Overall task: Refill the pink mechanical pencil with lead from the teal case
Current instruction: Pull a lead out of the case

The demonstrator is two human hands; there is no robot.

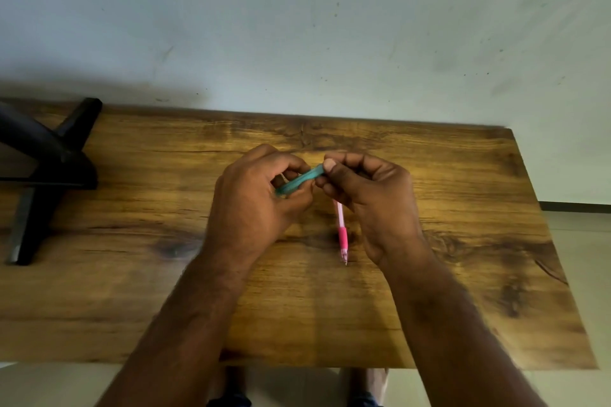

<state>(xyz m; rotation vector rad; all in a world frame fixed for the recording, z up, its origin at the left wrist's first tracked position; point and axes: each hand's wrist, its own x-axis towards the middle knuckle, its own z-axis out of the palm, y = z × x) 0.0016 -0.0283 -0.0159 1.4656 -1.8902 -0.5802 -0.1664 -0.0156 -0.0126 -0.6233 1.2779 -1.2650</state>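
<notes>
Above table [429, 274] | left hand [251, 205] and right hand [373, 198] grip teal case [299, 179] ends | pink pencil [342, 235] top hidden, right-held

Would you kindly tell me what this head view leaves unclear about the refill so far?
- Teal case: both ends covered by the left hand and right hand, so open or closed cannot be told.
- Pink pencil: its upper end sits behind the right hand; cap state hidden.
- Any lead: too thin to see.
- Black stand: cut off by the left edge.
</notes>
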